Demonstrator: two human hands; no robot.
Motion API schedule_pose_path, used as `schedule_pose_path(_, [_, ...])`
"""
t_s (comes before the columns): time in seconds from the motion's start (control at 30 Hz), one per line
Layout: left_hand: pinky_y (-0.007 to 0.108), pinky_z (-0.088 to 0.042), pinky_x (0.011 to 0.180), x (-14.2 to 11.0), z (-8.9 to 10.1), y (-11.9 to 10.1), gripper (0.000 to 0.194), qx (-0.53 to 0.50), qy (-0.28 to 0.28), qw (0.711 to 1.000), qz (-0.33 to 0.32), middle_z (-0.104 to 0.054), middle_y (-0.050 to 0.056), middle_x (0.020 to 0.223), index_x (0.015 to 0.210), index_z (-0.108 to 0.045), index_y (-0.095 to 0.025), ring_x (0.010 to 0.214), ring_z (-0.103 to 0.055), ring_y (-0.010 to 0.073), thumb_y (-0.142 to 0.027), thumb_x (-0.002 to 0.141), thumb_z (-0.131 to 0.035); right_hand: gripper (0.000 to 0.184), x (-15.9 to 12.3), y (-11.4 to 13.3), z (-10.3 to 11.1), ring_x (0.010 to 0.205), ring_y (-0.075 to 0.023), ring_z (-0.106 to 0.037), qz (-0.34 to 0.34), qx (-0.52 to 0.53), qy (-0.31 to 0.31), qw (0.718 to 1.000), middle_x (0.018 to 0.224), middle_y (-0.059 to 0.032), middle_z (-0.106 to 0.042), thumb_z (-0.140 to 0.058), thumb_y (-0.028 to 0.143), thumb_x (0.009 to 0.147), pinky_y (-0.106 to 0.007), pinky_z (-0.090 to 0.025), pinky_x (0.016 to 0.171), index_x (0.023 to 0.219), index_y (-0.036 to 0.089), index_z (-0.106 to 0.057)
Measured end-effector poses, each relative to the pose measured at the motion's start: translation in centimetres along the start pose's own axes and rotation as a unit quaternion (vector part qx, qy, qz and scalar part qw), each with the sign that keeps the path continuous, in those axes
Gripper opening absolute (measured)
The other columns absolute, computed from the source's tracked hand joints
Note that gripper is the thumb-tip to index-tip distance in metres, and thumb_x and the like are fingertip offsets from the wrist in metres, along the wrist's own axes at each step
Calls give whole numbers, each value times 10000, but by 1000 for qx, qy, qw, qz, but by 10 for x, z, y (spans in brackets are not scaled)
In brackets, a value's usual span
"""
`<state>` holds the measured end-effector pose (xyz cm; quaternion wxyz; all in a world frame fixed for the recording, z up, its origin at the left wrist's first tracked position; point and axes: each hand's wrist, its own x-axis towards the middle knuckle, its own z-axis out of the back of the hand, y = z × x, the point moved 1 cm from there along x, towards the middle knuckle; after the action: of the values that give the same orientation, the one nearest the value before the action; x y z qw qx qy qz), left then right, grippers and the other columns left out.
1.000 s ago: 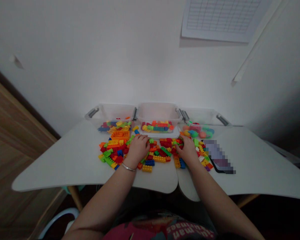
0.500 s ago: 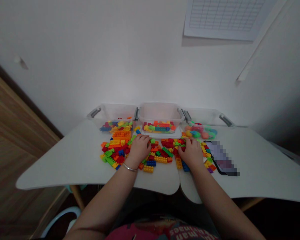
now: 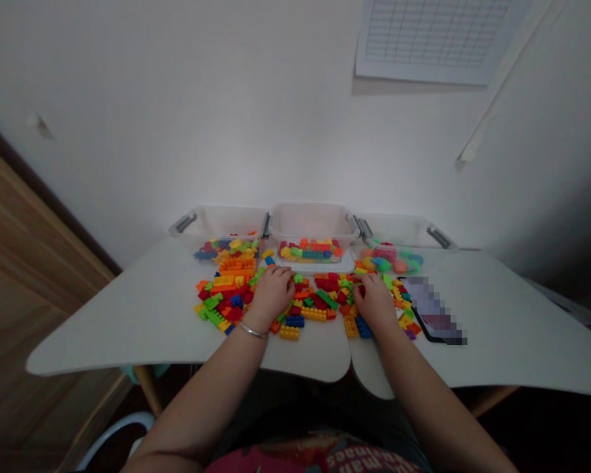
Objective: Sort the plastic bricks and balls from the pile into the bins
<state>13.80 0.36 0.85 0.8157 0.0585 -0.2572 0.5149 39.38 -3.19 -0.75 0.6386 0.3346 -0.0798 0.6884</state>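
Observation:
Loose toy building bricks in many colours lie in a wide pile on the white table (image 3: 128, 322). Resting over the left-middle of the pile is my left hand (image 3: 272, 292), a bangle (image 3: 253, 330) on its wrist. Its fingers are loosely bent and apart from the thumb, beside a light green brick (image 3: 299, 278). My right hand (image 3: 375, 301) reaches over the right side of the pile, thumb and fingers apart, near red and green bricks. I see nothing held in either hand, though the bricks under the palms are hidden. A yellow brick (image 3: 289, 333) lies in front, between the wrists.
Along the wall stand a left clear bin (image 3: 217, 220), a middle bin (image 3: 312, 223) and a right bin (image 3: 398, 230), each with coloured pieces inside. A phone (image 3: 431, 309) lies right of the pile. The table has a notch (image 3: 350, 368) at its front edge.
My right hand's thumb has drawn in closer to its fingers. My left hand stays in nearly the same place on the pile. The whole view has shifted slightly.

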Motion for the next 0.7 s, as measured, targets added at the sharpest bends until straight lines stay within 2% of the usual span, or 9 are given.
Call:
schedule_pose_path(0.23, [409, -446, 1054, -1, 2, -1, 322, 1, 10, 1000, -3, -697, 77, 1201, 1128, -699, -185, 1133, -589, 239, -191, 871, -505, 215, 4, -1, 5, 1028, -260, -576, 25, 105, -70, 992, 1013, -117, -639, -483, 240, 884, -437, -474, 965, 1004, 190, -654])
schedule_pose_path(0.37, [410, -439, 1061, -1, 2, -1, 321, -2, 8, 1000, -2, -696, 73, 1204, 1134, -694, -182, 1135, -588, 238, -194, 877, -502, 196, 4, 1, 12, 1037, -252, -579, 14, 144, -129, 981, 1030, -110, -639, -507, 276, 880, -451, -477, 967, 999, 202, -644])
schedule_pose_path(0.47, [422, -445, 1055, -1, 1, -1, 318, -5, 8, 1000, 4, -694, 80, 1206, 1129, -695, -176, 1138, -585, 245, -197, 875, -506, 192, 9, 3, 19, 1038, -248, -583, -5, 155, -150, 976, 1037, -107, -641, -514, 282, 873, -451, -491, 955, 1001, 206, -636])
schedule_pose_path(0.6, [426, -445, 1055, -1, 0, 0, 320, -10, 8, 1000, 2, -688, 84, 1218, 1128, -696, -185, 1150, -582, 245, -193, 862, -517, 197, 33, 11, 34, 1041, -242, -584, -23, 165, -178, 970, 1051, -110, -635, -520, 298, 870, -436, -509, 937, 1002, 206, -632])
schedule_pose_path(0.7, [423, -442, 1058, -1, -2, 1, 323, -10, 9, 1000, 2, -690, 83, 1213, 1131, -695, -180, 1145, -585, 244, -200, 869, -506, 241, 66, 23, 44, 988, -220, -600, -11, 222, -185, 957, 1089, -117, -613, -528, 314, 873, -371, -553, 828, 1060, 193, -620])
